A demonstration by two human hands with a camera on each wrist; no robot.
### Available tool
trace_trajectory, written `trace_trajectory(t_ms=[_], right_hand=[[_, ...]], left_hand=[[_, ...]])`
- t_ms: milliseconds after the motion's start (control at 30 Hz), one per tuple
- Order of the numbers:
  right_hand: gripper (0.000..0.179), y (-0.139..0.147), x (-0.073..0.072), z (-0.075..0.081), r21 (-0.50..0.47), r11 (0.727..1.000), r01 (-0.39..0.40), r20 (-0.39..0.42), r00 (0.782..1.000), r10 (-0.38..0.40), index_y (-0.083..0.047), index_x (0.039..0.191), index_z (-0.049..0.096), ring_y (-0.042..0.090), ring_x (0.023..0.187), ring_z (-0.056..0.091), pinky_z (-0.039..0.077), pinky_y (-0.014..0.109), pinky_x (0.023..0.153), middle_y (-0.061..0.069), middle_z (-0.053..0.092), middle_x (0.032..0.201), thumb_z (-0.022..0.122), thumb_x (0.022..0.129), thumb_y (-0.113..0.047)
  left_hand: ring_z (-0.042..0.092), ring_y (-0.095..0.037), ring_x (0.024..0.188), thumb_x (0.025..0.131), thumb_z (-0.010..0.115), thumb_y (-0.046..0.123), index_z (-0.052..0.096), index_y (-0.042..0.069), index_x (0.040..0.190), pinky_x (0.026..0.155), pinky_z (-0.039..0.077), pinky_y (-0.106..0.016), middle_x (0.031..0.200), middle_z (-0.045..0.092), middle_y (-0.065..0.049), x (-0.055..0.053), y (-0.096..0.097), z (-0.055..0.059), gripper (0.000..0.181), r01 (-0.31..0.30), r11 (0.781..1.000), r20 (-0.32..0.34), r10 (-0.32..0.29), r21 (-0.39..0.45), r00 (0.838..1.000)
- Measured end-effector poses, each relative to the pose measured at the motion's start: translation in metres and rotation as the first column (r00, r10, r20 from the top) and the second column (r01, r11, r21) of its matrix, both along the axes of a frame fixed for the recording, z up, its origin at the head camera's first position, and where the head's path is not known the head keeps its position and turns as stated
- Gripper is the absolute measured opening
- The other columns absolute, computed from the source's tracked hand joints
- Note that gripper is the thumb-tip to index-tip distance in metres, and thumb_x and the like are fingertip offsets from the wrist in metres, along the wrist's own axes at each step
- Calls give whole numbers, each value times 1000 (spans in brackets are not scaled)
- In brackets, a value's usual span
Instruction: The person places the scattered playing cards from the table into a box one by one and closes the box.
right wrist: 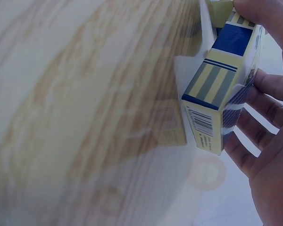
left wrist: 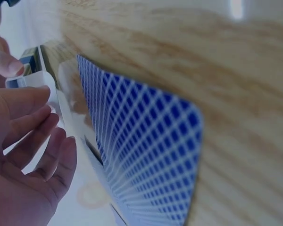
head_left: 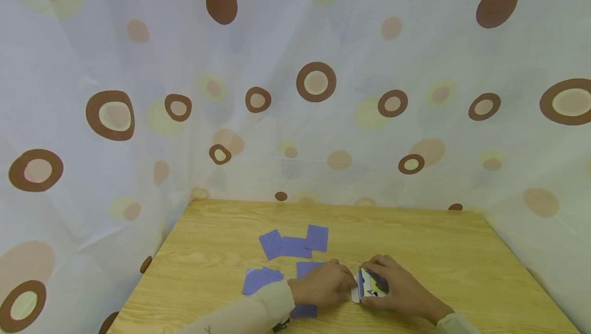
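My right hand (head_left: pixel 404 285) grips a playing-card box (head_left: pixel 375 283) between thumb and fingers, low over the table. A barcode shows on the end of the box (right wrist: pixel 217 84) in the right wrist view, with blue and striped panels along its narrow side. At the box's left end a white flap (left wrist: pixel 37 79) stands out. My left hand (head_left: pixel 325 283) has thumb and fingertips at this flap and pinches it. Blue-patterned playing cards (head_left: pixel 306 311) lie beneath and beside the left hand, which partly hides them. One card (left wrist: pixel 146 136) looms large in the left wrist view.
Farther back on the wooden table (head_left: pixel 415 236) lie three blue card backs (head_left: pixel 295 247), edges overlapping. A small spread of cards (head_left: pixel 258 278) sits left of the left forearm. Behind the table hangs a white sheet (head_left: pixel 286 129) with brown circles.
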State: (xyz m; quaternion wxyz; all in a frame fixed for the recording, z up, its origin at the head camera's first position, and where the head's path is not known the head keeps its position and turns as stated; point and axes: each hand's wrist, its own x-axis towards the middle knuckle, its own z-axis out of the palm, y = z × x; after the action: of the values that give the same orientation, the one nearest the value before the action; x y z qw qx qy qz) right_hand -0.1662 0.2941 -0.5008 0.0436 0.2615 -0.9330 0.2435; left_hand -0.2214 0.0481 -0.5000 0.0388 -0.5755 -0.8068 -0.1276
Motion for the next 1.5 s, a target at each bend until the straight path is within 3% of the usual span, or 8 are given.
trace_trajectory(t_ms=[133,267,433,600,800,1067,1267,1500], right_hand=[[71,1,0,1,16,1000,10,-11,1000,-10,-13,136,65,11,108,54,53,37,86,-11,53,123,76,86,-63],[73,2,-1,1,25,1000,14,-18,1000,-13,-13,136,65,10,108,53,53,37,87,-11,53,123,75,85,-64],[74,4,-1,2,32,999,13,-15,1000,-13,-12,136,65,11,109,54,53,40,88,-10,53,123,74,85,-65],[73,5,-3,2,32,999,17,-13,1000,-16,-13,137,65,12,109,53,53,40,87,-9,54,124,75,85,-64],[72,7,-5,-2,27,1000,8,-29,1000,-7,-14,137,65,10,109,53,53,39,87,-10,53,124,75,86,-63],[71,7,-3,-3,33,999,7,-23,1000,-6,-15,136,65,11,109,53,53,41,89,-10,53,124,75,86,-64],[74,6,-1,-3,40,999,14,-7,1000,-14,-13,137,65,13,110,53,53,43,89,-8,54,126,74,85,-65],[75,5,1,-3,34,999,14,-1,1000,-14,-11,137,64,15,109,53,53,42,89,-5,54,127,74,85,-65]], left_hand=[[63,-3,107,94,74,17,77,12,115,95,43,-19,114,73,6,-10,-5,2,21,-6,999,50,3,50,999],[61,-7,113,100,68,20,75,12,120,100,46,-24,121,70,5,-19,-18,6,22,-73,993,160,57,93,985],[58,-10,118,103,65,23,72,12,124,98,49,-25,126,66,5,-25,-41,16,25,-182,981,243,160,72,957],[57,-15,114,103,65,25,71,10,125,91,51,-25,125,63,2,-36,-66,22,27,-253,966,299,224,60,927],[57,-23,114,99,72,21,72,7,123,92,51,-33,122,64,-2,-47,-96,25,28,-327,941,283,291,90,914],[60,-30,107,92,80,20,71,1,121,90,53,-39,118,66,-9,-67,-132,26,35,-333,935,210,304,120,929],[59,-31,107,90,82,24,71,0,120,91,52,-46,116,66,-12,-77,-151,21,40,-382,920,242,353,88,904],[54,-31,114,85,86,31,70,3,124,97,49,-49,122,63,-12,-80,-161,14,51,-441,896,259,417,40,871]])
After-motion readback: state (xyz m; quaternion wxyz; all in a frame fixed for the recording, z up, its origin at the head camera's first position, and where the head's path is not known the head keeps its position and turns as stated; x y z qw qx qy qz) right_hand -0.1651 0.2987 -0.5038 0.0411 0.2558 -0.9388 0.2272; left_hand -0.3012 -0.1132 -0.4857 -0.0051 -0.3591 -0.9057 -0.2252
